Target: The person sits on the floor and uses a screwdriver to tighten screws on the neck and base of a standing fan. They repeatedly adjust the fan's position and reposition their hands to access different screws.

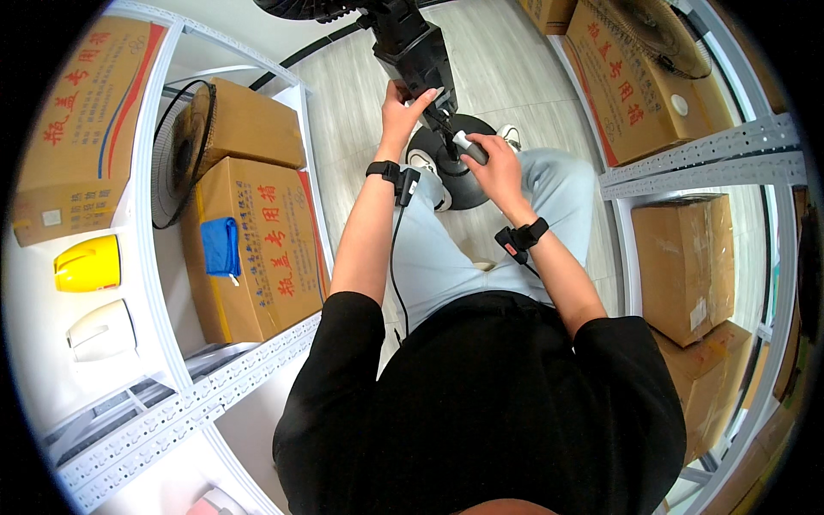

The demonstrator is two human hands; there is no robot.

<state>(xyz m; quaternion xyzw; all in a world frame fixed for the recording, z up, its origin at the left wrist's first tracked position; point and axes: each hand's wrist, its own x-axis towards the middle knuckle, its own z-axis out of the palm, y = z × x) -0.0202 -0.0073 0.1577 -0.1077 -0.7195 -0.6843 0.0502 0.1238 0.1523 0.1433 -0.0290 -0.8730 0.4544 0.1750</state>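
A black stand fan (418, 53) rises in front of me from a round black base (470, 196) on the floor, between my feet. My left hand (405, 113) is closed around the lower side of its black housing, thumb across the front. In my right hand (498, 170) is a screwdriver with a grey and white handle (469, 148), pointing at the narrow black joint (442, 118) below the housing. Its tip cannot be made out against the dark parts. The fan's upper end runs out of view at the top.
A white metal shelf (184, 382) on my left holds cardboard boxes (257, 249), a blue cloth pouch (221, 246), a yellow mug (88, 263), a white mug (103, 331) and a round wire fan guard (184, 154). More boxes (684, 266) and another fan guard (657, 34) occupy the right shelf.
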